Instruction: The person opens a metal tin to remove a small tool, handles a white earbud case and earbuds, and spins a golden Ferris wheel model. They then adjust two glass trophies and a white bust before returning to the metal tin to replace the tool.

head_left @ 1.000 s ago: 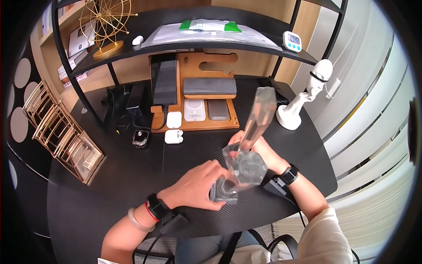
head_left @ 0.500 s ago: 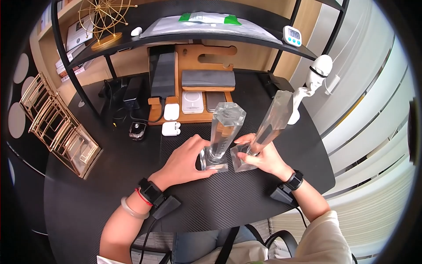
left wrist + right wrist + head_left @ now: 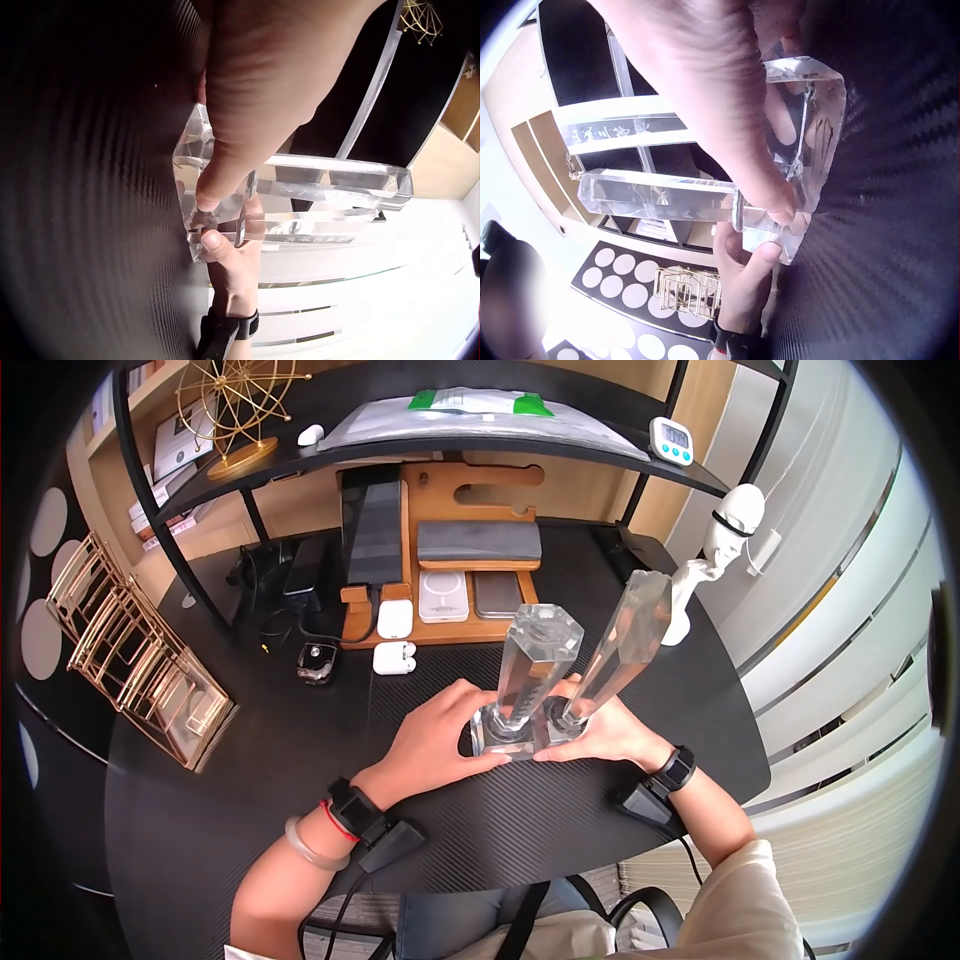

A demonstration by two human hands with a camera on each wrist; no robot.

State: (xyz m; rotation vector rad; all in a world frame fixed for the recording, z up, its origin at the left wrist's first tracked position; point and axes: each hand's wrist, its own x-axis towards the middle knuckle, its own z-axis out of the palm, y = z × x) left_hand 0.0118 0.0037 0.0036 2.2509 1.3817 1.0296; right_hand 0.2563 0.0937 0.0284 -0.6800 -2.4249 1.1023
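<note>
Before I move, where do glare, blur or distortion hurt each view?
Head: wide-angle curvature bends the desk, corners black. Left wrist: blinds nearly white, desk dark. Right wrist: white glare toward the lower left, near right hand soft.

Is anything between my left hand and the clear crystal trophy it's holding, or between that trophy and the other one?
Nothing visible: your left hand holds the clear, column-shaped crystal trophy by its base, and no object shows between that and the clear, slant-topped crystal trophy in your right hand.
</note>
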